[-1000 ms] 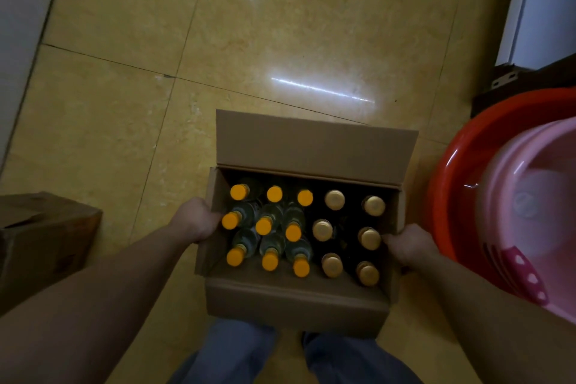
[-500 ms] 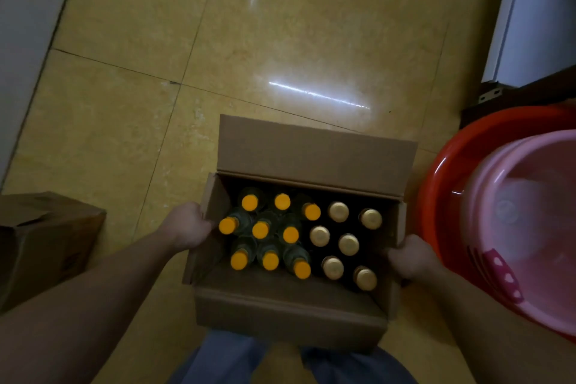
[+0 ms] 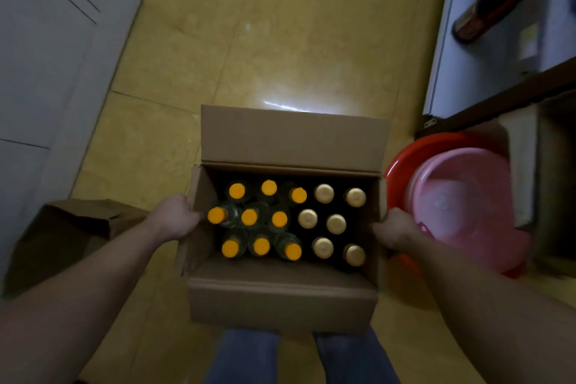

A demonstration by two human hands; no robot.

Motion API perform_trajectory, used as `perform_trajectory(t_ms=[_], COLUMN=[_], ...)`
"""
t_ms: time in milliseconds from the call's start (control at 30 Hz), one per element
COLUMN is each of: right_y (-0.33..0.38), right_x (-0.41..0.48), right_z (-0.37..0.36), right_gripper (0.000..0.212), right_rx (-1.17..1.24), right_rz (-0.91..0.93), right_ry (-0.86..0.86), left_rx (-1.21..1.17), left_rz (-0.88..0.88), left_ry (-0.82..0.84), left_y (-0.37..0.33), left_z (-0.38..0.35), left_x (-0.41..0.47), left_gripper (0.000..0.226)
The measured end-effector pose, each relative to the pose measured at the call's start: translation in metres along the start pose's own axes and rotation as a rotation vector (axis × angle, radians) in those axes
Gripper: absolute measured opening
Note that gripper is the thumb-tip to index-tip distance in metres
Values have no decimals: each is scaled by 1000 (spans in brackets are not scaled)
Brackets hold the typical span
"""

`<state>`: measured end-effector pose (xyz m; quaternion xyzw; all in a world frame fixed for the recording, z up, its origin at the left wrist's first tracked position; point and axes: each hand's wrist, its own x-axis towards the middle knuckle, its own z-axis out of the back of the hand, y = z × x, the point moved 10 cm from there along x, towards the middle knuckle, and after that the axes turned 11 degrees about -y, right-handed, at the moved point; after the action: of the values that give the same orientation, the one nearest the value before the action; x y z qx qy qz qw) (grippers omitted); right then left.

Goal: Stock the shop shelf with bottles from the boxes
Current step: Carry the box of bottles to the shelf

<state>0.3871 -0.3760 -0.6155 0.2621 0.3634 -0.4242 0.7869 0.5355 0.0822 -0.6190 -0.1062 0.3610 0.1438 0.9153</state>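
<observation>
Nine clear orange-capped bottles (image 3: 249, 217) and six dark gold-capped bottles (image 3: 336, 223) are standing in the open brown cardboard box (image 3: 280, 299) at six o'clock; left hand (image 3: 174, 218) and right hand (image 3: 396, 231) are curling fingers over its side walls.

Open box (image 3: 282, 302), upright bottles (image 3: 293, 221) inside

Dim top-down view of an open box (image 3: 280, 305) of bottles (image 3: 249, 217), much of it hidden or cropped.

Only the bottles' caps show; their bodies sink into shadow inside the box. The left hand (image 3: 174, 218) and right hand (image 3: 396, 229) grip the side walls, fingertips out of sight. Both forearms and the legs (image 3: 246, 358) run off the lower edge. The left forearm covers part of a second box (image 3: 78, 227). A pink basin (image 3: 461, 206) hides most of a red basin (image 3: 402, 165), both blurred. Dark shelf bottles (image 3: 486, 14) are cropped at the top right, labels unreadable.
</observation>
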Motion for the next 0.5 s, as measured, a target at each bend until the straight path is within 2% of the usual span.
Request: perform_trajectory(t_ms=[133, 267, 400, 500], right_y=[27, 55, 78, 91], right_x=[-70, -135, -186, -207], right_z=[42, 82, 109, 119], right_gripper=[16, 16, 16, 15], right_rx=[26, 27, 34, 47], right_rz=[26, 58, 71, 67], right_ry=[-18, -48, -57, -38], left_rx=[3, 1, -28, -31], left_rz=[-18, -36, -61, -90], left_ry=[-18, -39, -46, -42], left_y=[3, 13, 15, 12], left_z=[74, 140, 193, 220], left_x=[-48, -86, -114, -128], left_gripper=[30, 38, 23, 22])
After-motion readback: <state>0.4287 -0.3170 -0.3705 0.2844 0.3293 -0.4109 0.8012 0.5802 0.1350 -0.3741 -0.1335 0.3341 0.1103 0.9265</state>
